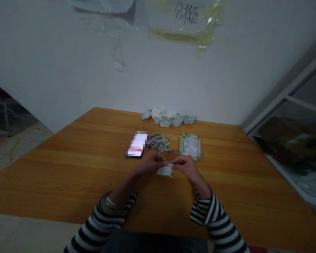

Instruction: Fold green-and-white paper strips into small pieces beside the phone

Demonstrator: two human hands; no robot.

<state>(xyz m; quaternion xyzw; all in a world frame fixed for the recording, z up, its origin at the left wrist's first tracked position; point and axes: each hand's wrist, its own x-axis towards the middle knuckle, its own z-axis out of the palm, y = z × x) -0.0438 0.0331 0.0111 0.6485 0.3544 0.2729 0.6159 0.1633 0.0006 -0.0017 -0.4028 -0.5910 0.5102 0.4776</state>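
A small printed paper card (165,170) is pinched between the curled left hand (150,165) and right hand (185,168) over the wooden tabletop (68,175), near a phone (137,144), folded packets (158,143) and a stacked card pile (190,147), below a white wall (68,70).

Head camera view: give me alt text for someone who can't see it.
The left hand and right hand, in striped sleeves, hold a small green-and-white card above a wooden table. Beyond them lie a phone, a stack of similar cards, and rows of small folded packets.
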